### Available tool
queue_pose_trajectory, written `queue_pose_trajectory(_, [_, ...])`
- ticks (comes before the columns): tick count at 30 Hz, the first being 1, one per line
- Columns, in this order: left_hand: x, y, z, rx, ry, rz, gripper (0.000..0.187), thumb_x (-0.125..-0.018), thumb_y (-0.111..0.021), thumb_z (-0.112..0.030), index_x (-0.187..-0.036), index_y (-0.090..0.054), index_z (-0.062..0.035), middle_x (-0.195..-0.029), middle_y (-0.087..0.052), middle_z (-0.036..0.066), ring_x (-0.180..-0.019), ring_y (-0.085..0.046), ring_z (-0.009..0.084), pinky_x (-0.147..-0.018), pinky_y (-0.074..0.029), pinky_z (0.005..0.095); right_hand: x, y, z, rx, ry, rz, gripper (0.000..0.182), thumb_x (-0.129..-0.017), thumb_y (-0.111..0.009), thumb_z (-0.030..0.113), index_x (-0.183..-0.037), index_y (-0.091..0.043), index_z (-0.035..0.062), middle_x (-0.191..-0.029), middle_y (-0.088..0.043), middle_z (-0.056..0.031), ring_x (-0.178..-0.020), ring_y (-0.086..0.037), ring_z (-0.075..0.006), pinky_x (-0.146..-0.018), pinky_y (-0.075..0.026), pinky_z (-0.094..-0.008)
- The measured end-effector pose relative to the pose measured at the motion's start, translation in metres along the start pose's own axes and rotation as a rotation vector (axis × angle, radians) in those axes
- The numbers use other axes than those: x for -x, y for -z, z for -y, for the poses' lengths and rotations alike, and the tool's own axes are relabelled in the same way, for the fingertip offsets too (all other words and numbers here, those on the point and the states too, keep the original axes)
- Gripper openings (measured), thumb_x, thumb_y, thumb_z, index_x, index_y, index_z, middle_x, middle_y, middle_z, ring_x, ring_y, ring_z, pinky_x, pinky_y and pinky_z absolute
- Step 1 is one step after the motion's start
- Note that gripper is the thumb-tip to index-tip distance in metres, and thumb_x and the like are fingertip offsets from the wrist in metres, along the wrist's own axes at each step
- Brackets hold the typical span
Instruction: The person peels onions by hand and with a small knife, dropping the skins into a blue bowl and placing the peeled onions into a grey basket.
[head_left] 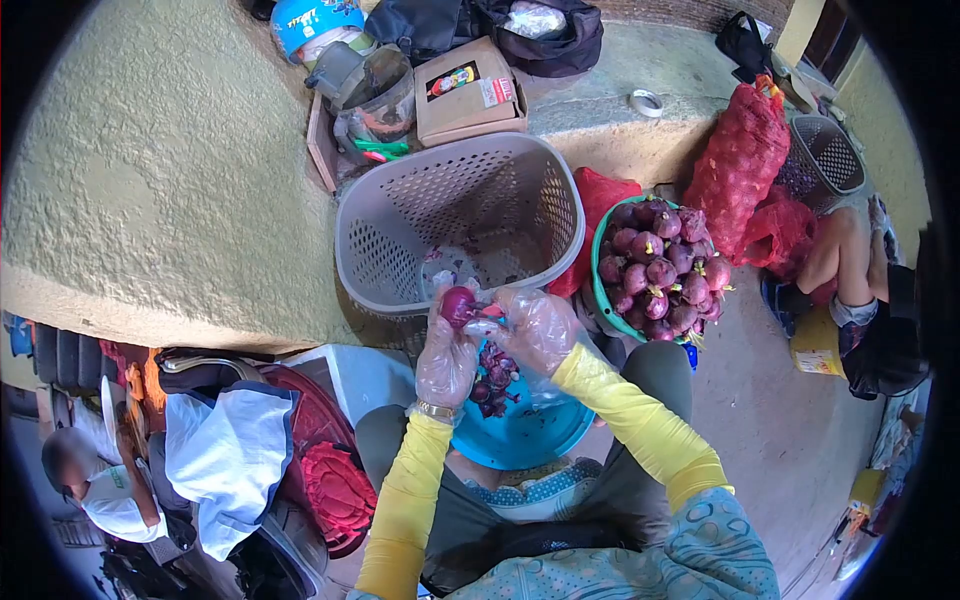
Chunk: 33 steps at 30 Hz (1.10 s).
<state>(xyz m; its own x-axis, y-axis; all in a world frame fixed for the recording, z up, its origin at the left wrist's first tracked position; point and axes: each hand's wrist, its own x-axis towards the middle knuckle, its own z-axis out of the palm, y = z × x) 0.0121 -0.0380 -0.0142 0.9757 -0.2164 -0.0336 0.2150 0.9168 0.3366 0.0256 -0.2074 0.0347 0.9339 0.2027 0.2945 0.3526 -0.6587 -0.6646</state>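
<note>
My left hand (447, 352), in a clear plastic glove, is closed around a red onion (458, 307). Close against that onion, my right hand (540, 328), gloved the same way, grips a small knife (485, 326); its blade shows only in part, with a bit of red near the fingers. Below both hands, a blue basin (520, 436) between my knees holds dark red onion skins (493, 384). Just beyond the hands stands a grey perforated basket (365, 285) with a few skin scraps inside.
At right, a green-rimmed tub (598, 262) is heaped with red onions (660, 270). Behind it leans a full red mesh sack (738, 150). A cardboard box (465, 95) and a tape roll (647, 102) lie on the ledge. Other people sit at far left and right.
</note>
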Motion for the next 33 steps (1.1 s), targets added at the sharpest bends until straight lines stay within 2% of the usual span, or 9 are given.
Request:
queue_pose_trajectory(4, [0.001,-0.006,0.005,0.154,0.046,0.041,0.064,-0.097,-0.064,-0.019,-0.153,-0.034,-0.0111,-0.146,-0.047,0.015,-0.13,-0.05,0.029,-0.112,-0.041,0.0428,0.001,-0.001,0.003,0.039,0.01,-0.03,0.04,-0.079,-0.077,0.047,-0.088,-0.066,0.0097,-0.075,-0.067,-0.0117,-0.068,-0.067,-0.0335,-0.06,-0.053,-0.0417])
queue_pose_trajectory(10, [-0.002,0.004,-0.008,-0.266,-0.001,0.078,0.056,-0.094,-0.069,-0.017,-0.144,-0.044,-0.0099,-0.145,-0.047,0.018,-0.128,-0.052,0.0288,-0.108,-0.045,0.0413,-0.004,0.008,-0.003,-0.05,-0.019,0.085,0.041,-0.081,-0.077,0.047,-0.087,-0.065,0.0077,-0.074,-0.066,-0.0127,-0.068,-0.067,-0.0345,-0.059,-0.053,-0.0418])
queue_pose_trajectory(12, [-0.005,0.011,-0.01,-0.318,0.02,0.063,0.053,-0.092,-0.071,-0.014,-0.139,-0.047,-0.0093,-0.145,-0.047,0.018,-0.128,-0.052,0.0283,-0.107,-0.047,0.0396,-0.004,0.008,-0.005,-0.027,-0.02,0.12,0.05,-0.084,-0.068,0.058,-0.093,-0.067,0.0088,-0.077,-0.069,-0.0144,-0.071,-0.069,-0.0339,-0.061,-0.053,-0.044])
queue_pose_trajectory(22, [0.001,0.006,-0.003,-0.143,-0.027,0.014,0.056,-0.091,-0.071,-0.011,-0.141,-0.046,-0.0089,-0.147,-0.045,0.018,-0.131,-0.05,0.0267,-0.111,-0.044,0.0399,-0.002,0.005,0.006,-0.261,-0.094,0.147,0.044,-0.089,-0.069,0.047,-0.098,-0.068,0.004,-0.084,-0.068,-0.0222,-0.078,-0.068,-0.037,-0.067,-0.052,-0.0429])
queue_pose_trajectory(24, [0.002,0.001,-0.003,-0.185,-0.025,-0.001,0.058,-0.091,-0.071,-0.011,-0.143,-0.045,-0.0093,-0.147,-0.045,0.018,-0.132,-0.049,0.0266,-0.113,-0.042,0.0403,0.0,0.001,0.004,-0.499,-0.174,0.191,0.04,-0.093,-0.068,0.042,-0.098,-0.068,0.0027,-0.078,-0.067,-0.0158,-0.071,-0.065,-0.0256,-0.066,-0.05,-0.0366])
queue_pose_trajectory(25, [0.001,-0.001,-0.003,-0.185,-0.028,0.0,0.058,-0.091,-0.071,-0.011,-0.143,-0.045,-0.0093,-0.147,-0.045,0.018,-0.132,-0.049,0.0266,-0.113,-0.042,0.0403,-0.001,0.001,0.004,-0.498,-0.171,0.191,0.04,-0.093,-0.068,0.042,-0.098,-0.068,0.0027,-0.078,-0.067,-0.0158,-0.071,-0.065,-0.0256,-0.066,-0.05,-0.0366])
queue_pose_trajectory(27, [0.001,-0.006,-0.003,-0.221,-0.024,0.051,0.06,-0.091,-0.07,-0.011,-0.145,-0.044,-0.0093,-0.147,-0.046,0.017,-0.133,-0.048,0.0267,-0.114,-0.041,0.0406,-0.002,0.0,0.003,-0.769,-0.337,0.282,0.038,-0.095,-0.068,0.04,-0.097,-0.068,0.002,-0.074,-0.062,-0.0039,-0.068,-0.054,-0.0122,-0.064,-0.046,-0.0309])
queue_pose_trajectory(30, [-0.002,-0.017,-0.007,-0.318,0.0,0.064,0.064,-0.09,-0.073,-0.013,-0.146,-0.043,-0.0085,-0.144,-0.048,0.016,-0.131,-0.05,0.0265,-0.112,-0.044,0.0386,-0.004,0.001,0.001,-0.934,-0.452,0.342,0.037,-0.096,-0.067,0.039,-0.097,-0.069,0.002,-0.075,-0.058,0.0024,-0.071,-0.047,-0.0067,-0.064,-0.044,-0.0281])
queue_pose_trajectory(33, [-0.003,-0.012,-0.013,-0.406,0.002,0.094,0.064,-0.089,-0.074,-0.014,-0.145,-0.043,-0.0083,-0.143,-0.048,0.017,-0.13,-0.052,0.0277,-0.11,-0.046,0.0389,-0.006,0.007,-0.001,-0.815,-0.474,0.421,0.035,-0.095,-0.068,0.037,-0.097,-0.071,0.0017,-0.076,-0.058,0.0025,-0.071,-0.049,-0.0071,-0.066,-0.045,-0.0277])
